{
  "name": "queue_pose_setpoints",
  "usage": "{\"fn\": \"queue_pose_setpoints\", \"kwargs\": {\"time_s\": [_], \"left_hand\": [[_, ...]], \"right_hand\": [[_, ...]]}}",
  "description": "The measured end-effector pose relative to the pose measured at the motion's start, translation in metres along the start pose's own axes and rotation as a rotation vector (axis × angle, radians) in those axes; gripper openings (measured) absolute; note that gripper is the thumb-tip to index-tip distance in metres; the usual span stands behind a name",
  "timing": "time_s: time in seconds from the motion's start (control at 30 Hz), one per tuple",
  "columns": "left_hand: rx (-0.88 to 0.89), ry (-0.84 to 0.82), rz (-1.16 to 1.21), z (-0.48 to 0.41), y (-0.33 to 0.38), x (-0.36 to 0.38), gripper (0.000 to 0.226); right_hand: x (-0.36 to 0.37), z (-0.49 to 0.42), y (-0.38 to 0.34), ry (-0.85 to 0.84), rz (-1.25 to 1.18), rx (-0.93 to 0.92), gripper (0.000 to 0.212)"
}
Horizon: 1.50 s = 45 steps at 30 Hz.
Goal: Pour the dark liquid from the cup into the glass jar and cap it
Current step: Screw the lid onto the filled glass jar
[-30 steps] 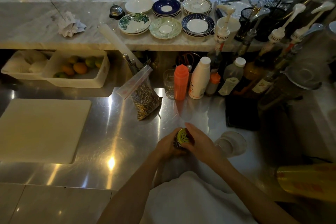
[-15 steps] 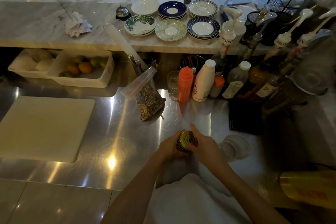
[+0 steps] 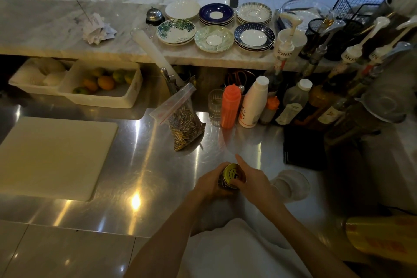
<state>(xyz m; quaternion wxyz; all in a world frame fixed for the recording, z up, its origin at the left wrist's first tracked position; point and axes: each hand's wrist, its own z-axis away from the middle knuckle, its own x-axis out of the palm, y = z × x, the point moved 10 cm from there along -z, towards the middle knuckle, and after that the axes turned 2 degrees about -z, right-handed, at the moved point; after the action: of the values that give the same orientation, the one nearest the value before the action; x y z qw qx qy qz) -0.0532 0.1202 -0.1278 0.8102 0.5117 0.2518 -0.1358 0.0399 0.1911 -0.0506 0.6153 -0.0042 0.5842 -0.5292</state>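
A small glass jar with a yellow lid [image 3: 232,174] stands on the steel counter near the front edge. My left hand [image 3: 208,184] wraps around the jar's body from the left. My right hand [image 3: 252,180] grips the lid from the right, its index finger stretched out and pointing away. The jar's glass body is mostly hidden by my fingers. A pale, empty-looking cup [image 3: 291,184] sits on the counter just right of my right hand.
A white cutting board [image 3: 52,153] lies to the left. A zip bag of seeds [image 3: 185,124], a glass, squeeze bottles [image 3: 230,106] and syrup bottles crowd the back and right. A black scale [image 3: 304,149] sits right of centre. Saucers line the marble shelf.
My right hand has turned on the lid, with the index finger now stretched out. The jar stays in the same spot between both hands.
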Motion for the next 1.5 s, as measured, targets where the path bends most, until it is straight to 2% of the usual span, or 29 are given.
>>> {"fn": "queue_pose_setpoints", "kwargs": {"time_s": [0.1, 0.13, 0.23, 0.33, 0.43, 0.57, 0.63, 0.7, 0.73, 0.83, 0.9, 0.93, 1.0, 1.03, 1.1, 1.17, 1.27, 1.33, 1.4, 1.47, 1.5], "left_hand": [[0.008, -0.021, 0.012, -0.002, 0.0, 0.002, 0.091], [0.011, -0.044, 0.023, -0.003, -0.001, 0.003, 0.092], [0.027, -0.163, 0.0, -0.01, -0.001, -0.001, 0.09], [0.06, -0.236, -0.042, -0.012, 0.002, -0.004, 0.086], [0.037, -0.111, 0.042, -0.003, 0.003, -0.008, 0.067], [-0.074, 0.277, 0.308, 0.02, 0.0, -0.004, 0.035], [-0.099, 0.316, 0.479, 0.025, -0.001, 0.004, 0.03], [-0.036, 0.267, 0.379, 0.02, 0.004, -0.006, 0.03], [0.024, 0.179, 0.285, 0.015, 0.008, -0.009, 0.034], [0.112, -0.096, -0.054, 0.003, 0.01, -0.008, 0.044], [0.08, -0.128, -0.135, 0.0, 0.004, -0.006, 0.044], [0.058, -0.083, -0.111, 0.001, 0.003, -0.006, 0.044], [-0.059, 0.036, -0.019, 0.008, 0.0, 0.002, 0.043], [-0.134, 0.086, 0.11, 0.015, -0.002, 0.009, 0.039], [-0.14, 0.206, 0.422, 0.029, 0.0, 0.013, 0.026], [-0.097, 0.223, 0.368, 0.032, 0.006, 0.0, 0.022], [0.08, 0.057, 0.157, 0.018, 0.017, -0.014, 0.032], [0.11, -0.031, 0.028, 0.015, 0.018, -0.01, 0.044], [0.05, 0.07, 0.044, 0.02, 0.016, -0.007, 0.044], [-0.049, 0.264, 0.168, 0.03, 0.008, -0.002, 0.033], [-0.087, 0.311, 0.25, 0.033, 0.006, 0.005, 0.028]], "right_hand": [[0.0, 0.0, 0.001, 0.024, 0.18, -0.041, 0.074], [0.001, 0.0, -0.002, 0.025, 0.195, -0.102, 0.072], [0.016, -0.001, -0.03, -0.059, 0.2, -0.441, 0.062], [0.028, -0.004, -0.035, -0.091, 0.159, -0.561, 0.053], [0.033, -0.009, -0.024, 0.04, 0.155, -0.543, 0.044], [0.031, -0.011, -0.017, 0.349, 0.27, -0.384, 0.026], [0.03, -0.011, -0.017, 0.423, 0.298, -0.306, 0.023], [0.031, -0.012, -0.016, 0.445, 0.313, -0.294, 0.022], [0.034, -0.01, -0.018, 0.432, 0.331, -0.349, 0.022], [0.052, 0.002, -0.036, 0.253, 0.454, -0.736, 0.023], [0.055, 0.007, -0.041, 0.193, 0.514, -0.892, 0.022], [0.05, 0.006, -0.042, 0.21, 0.499, -0.875, 0.021], [0.038, -0.002, -0.036, 0.32, 0.411, -0.692, 0.017], [0.033, -0.004, -0.03, 0.377, 0.36, -0.568, 0.016], [0.031, -0.005, -0.022, 0.458, 0.302, -0.403, 0.016], [0.034, -0.005, -0.023, 0.46, 0.315, -0.43, 0.016], [0.048, 0.004, -0.032, 0.306, 0.486, -0.756, 0.02], [0.054, 0.008, -0.033, 0.195, 0.55, -0.929, 0.023], [0.049, 0.006, -0.031, 0.248, 0.494, -0.913, 0.019], [0.037, 0.001, -0.026, 0.397, 0.418, -0.734, 0.014], [0.033, -0.002, -0.021, 0.452, 0.384, -0.614, 0.013]]}}
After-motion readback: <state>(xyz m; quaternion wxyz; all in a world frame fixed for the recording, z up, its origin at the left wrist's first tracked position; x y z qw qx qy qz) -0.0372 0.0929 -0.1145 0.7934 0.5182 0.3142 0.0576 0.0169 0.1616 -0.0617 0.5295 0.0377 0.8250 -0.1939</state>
